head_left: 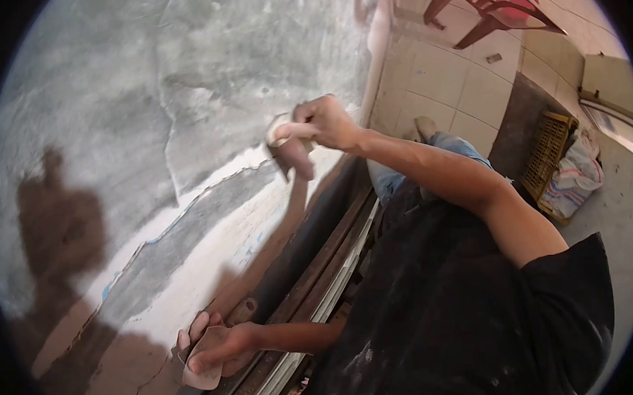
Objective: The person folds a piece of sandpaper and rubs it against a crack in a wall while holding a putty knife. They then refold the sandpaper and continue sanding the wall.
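My right hand (330, 125) is closed on a folded, sheet-like piece (296, 155), brown on one face and pale on the other, near the grey and white wall (237, 51). Motion blurs it slightly. Lower down, my left hand (224, 349) grips a thin, pale flat piece (202, 371), with the thumb on top and fingertips showing behind it beside the wall. Just above the left wrist is the end of a small round tube (241, 311). A jagged crack (144, 246) runs across the wall between grey and white patches.
Long dark bars and pale rails (329, 293) lie along the wall's base. A red plastic chair (496, 2) stands on the tiled floor (461, 90) at the top. To the right are a yellow crate (549, 149) and a striped white sack (576, 173). Shadows fall on the wall.
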Demonstrator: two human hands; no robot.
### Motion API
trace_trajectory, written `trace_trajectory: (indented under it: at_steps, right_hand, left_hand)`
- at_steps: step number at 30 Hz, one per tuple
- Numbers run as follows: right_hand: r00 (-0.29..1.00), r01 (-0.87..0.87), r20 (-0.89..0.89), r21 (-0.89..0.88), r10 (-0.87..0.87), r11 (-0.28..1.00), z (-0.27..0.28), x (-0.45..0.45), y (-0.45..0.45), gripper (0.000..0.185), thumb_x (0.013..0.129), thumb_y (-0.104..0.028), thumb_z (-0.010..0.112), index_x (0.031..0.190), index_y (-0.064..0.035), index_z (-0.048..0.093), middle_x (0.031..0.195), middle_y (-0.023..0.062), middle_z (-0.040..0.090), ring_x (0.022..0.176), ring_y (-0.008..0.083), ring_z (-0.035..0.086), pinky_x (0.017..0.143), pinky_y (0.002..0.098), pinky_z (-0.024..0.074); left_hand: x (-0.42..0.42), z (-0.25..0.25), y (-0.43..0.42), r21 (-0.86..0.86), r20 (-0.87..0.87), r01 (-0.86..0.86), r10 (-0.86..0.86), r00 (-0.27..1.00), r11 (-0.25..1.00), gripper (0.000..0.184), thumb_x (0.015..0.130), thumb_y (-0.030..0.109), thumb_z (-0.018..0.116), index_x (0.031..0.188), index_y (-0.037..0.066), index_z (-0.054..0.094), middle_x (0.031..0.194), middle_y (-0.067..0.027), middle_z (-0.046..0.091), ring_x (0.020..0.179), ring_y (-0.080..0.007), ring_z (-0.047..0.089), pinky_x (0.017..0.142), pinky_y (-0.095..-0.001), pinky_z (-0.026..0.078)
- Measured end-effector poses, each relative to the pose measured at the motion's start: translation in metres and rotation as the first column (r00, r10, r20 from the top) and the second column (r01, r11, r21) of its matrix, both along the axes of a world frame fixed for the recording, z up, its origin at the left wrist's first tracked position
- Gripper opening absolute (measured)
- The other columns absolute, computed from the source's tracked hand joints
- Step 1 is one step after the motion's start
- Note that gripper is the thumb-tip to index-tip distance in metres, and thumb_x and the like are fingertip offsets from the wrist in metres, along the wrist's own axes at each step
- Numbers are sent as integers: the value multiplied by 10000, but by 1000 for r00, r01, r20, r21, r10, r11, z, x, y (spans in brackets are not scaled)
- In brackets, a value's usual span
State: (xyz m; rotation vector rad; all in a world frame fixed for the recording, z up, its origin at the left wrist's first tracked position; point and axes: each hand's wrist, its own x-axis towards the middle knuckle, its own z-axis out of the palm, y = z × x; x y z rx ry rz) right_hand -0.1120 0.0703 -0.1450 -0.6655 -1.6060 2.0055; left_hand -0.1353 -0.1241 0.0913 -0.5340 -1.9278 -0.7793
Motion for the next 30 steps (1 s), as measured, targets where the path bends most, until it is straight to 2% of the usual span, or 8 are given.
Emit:
trace_trajectory:
  at_steps: [5, 8, 10, 14, 16, 21, 25, 30]
  right_hand:
    - [988, -23, 152, -48, 30, 999, -9, 13, 0, 561, 809, -424, 752, 505, -40, 479, 494, -33, 402, 490, 58, 356, 435, 275, 306]
    - [1000, 25, 5, -100, -25, 995, -1, 2, 1, 521, 789, -399, 770, 544, -9, 527, 492, -26, 416, 492, 70, 387, 437, 273, 321]
    - [997, 79, 12, -49, -79, 996, -32, -3, -4, 516, 787, -404, 770, 546, -3, 552, 480, -18, 440, 484, 69, 420, 434, 267, 341]
    - [988, -36, 143, -109, 51, 993, -9, 8, 7, 610, 781, -529, 732, 541, -1, 543, 487, 13, 456, 499, 97, 424, 469, 303, 372]
    - [999, 28, 43, -91, -24, 995, 6, 1, 11, 634, 787, -535, 725, 521, 1, 517, 476, 13, 413, 514, 83, 387, 453, 309, 341]
    - [983, 48, 180, -56, -37, 997, -13, 9, 12, 540, 842, -425, 716, 525, -23, 543, 475, -18, 479, 500, 40, 480, 438, 235, 361]
    - [1000, 18, -12, -148, -20, 989, 1, -4, 11, 595, 798, -513, 727, 525, -20, 534, 477, -16, 480, 502, 52, 490, 443, 237, 376]
    - [994, 40, 104, -51, -35, 998, -25, 4, 8, 618, 776, -536, 737, 542, 2, 543, 471, 2, 455, 500, 51, 455, 449, 261, 376]
  left_hand:
    - [-3, -3, -2, 7, -2, 23, -23, 1000, 1000, 614, 1031, 485, 237, 939, -40, 541, 616, -103, 580, 510, -139, 492, 443, -214, 393]
    - [-3, -2, -4, -5, 1, 45, -45, 999, 999, 628, 1029, 497, 228, 941, -40, 541, 616, -99, 574, 518, -139, 498, 440, -211, 388]
    - [-3, -1, -6, -7, 2, 8, -8, 1000, 1000, 635, 1029, 500, 221, 945, -41, 542, 613, -94, 568, 522, -138, 500, 441, -209, 385]
    - [-2, -2, 1, 21, 13, 37, -37, 999, 999, 614, 1031, 488, 233, 945, -43, 529, 610, -92, 559, 517, -139, 500, 434, -202, 381]
    - [-3, -1, 0, 34, 3, 63, -63, 998, 997, 543, 1038, 444, 258, 966, -35, 502, 598, -90, 550, 501, -144, 517, 403, -186, 377]
    - [-1, -2, -1, 39, 11, 62, -63, 998, 997, 548, 1036, 454, 263, 955, -32, 504, 598, -87, 547, 493, -144, 500, 417, -199, 383]
    - [-3, -2, -4, 33, 5, 70, -70, 998, 997, 560, 1036, 459, 255, 946, -34, 506, 586, -87, 531, 480, -144, 473, 417, -211, 378]
    - [-4, -1, 1, 78, 30, 107, -109, 994, 991, 565, 1038, 453, 241, 931, -36, 503, 578, -87, 520, 474, -143, 463, 416, -213, 370]
